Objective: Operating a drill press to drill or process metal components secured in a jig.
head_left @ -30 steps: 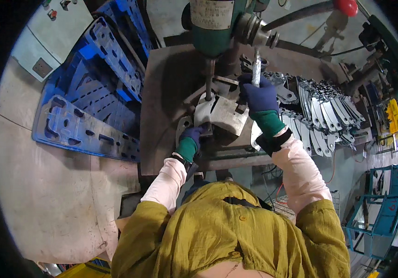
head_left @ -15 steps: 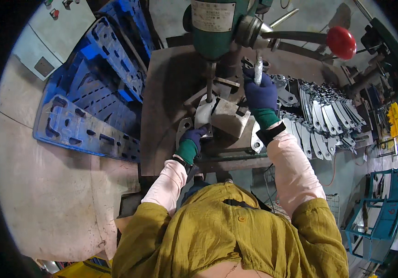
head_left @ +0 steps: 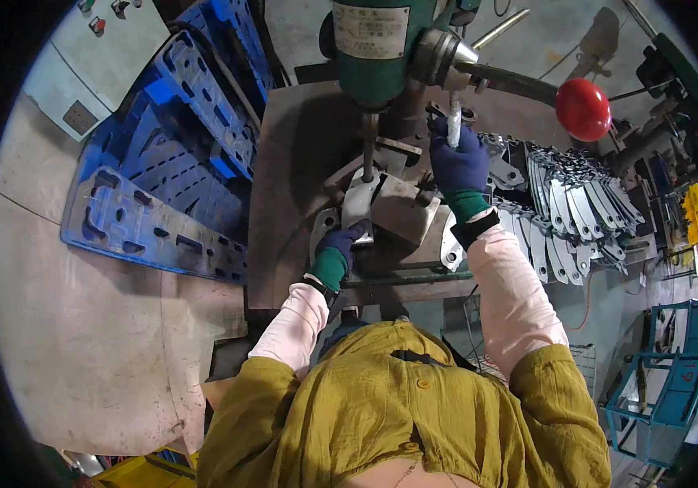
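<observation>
My gloved left hand (head_left: 337, 247) has its fingers closed on the near end of a flat light-grey metal plate (head_left: 358, 199). That plate lies against an angled steel block (head_left: 403, 210), and the vertical spindle (head_left: 370, 146) of a green drill press (head_left: 371, 69) comes down onto its far end. The tool tip and the spot it meets are hard to make out. My gloved right hand (head_left: 458, 163) is wrapped round a silver-covered feed lever (head_left: 454, 120). Another arm of the same hub ends in a red ball knob (head_left: 583, 110).
Many holed metal plates (head_left: 560, 195) are piled on the right of the brown worktable (head_left: 280, 187). One loose plate (head_left: 322, 228) lies beside my left hand. Blue plastic pallets (head_left: 162, 211) stand left, near a grey control cabinet (head_left: 64, 65). Teal frames (head_left: 678, 366) are at far right.
The red ball knob has swung down and to the left as the feed hub turned. My right hand stays on its lever, and my left hand keeps its place on the plate.
</observation>
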`<state>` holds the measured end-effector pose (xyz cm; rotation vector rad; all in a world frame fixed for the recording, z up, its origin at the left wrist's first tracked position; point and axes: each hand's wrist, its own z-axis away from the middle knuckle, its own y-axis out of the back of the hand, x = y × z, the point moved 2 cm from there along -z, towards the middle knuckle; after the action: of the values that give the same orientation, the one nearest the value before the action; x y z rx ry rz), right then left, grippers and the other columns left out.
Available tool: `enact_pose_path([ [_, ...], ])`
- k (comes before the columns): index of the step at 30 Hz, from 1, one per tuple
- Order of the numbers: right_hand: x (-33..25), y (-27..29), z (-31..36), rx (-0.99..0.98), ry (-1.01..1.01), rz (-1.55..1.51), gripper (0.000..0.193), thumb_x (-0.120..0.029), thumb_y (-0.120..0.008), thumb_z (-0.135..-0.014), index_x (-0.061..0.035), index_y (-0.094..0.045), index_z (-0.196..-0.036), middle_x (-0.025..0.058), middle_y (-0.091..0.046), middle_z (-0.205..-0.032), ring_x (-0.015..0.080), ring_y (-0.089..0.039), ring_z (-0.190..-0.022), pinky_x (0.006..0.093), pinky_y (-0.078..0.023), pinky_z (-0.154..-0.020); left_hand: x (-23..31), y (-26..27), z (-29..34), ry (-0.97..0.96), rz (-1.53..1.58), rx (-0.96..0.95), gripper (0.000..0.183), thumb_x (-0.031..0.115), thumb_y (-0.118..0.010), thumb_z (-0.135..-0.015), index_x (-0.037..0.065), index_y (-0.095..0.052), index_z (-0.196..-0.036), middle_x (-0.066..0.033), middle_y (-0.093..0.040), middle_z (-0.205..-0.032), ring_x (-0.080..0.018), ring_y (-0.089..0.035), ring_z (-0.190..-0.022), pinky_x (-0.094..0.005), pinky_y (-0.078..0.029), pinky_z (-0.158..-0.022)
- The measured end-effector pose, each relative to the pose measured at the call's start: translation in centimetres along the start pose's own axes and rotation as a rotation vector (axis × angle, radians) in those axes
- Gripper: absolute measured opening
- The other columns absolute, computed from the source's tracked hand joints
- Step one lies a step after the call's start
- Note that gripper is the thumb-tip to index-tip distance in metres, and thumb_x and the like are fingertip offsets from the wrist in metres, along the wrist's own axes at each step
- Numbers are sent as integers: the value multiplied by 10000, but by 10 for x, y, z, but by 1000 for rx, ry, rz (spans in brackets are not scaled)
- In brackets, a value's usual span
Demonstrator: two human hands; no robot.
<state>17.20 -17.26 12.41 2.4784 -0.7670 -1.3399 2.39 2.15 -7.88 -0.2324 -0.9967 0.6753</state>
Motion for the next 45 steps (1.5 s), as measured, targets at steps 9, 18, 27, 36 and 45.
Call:
enact_pose_path([
  [9,-1,3,-4,16,61,70,260,-266,-667,-846,-121,-693,-1059,167,-695,-954,381,-666,-904,437,-538,-765,16,-27,28,-78,14,-25,270,201,-703,-887,63,-680,-1118,-96,-673,-1089,-226,-671,-867,-386,-630,-698],
  [18,10,-4,-8,41,214,50,258,-210,-697,-796,-134,-694,-1042,156,-693,-956,356,-674,-884,436,-536,-766,15,-21,24,-14,65,21,236,222,-720,-880,104,-662,-1075,-57,-672,-927,-252,-664,-742,-404,-608,-648],
  [27,27,-13,-52,104,320,334,306,-265,-677,-802,-183,-648,-1095,115,-640,-910,354,-626,-854,469,-505,-709,7,-6,16,93,-40,34,278,348,-710,-881,125,-682,-1046,-50,-687,-922,-218,-663,-718,-360,-587,-664],
  [36,26,6,-131,54,658,309,286,-245,-669,-798,-176,-621,-1071,112,-632,-904,351,-631,-857,483,-507,-700,20,-25,33,156,83,203,331,210,-786,-810,104,-628,-1080,-88,-654,-953,-250,-658,-723,-422,-627,-635],
  [45,38,-16,-7,-264,-165,-37,361,-334,-703,-795,-85,-673,-1054,178,-695,-862,386,-672,-793,465,-524,-709,-4,6,-10,-42,-78,172,389,282,-772,-824,73,-638,-1123,-83,-674,-953,-255,-656,-688,-399,-584,-597],
])
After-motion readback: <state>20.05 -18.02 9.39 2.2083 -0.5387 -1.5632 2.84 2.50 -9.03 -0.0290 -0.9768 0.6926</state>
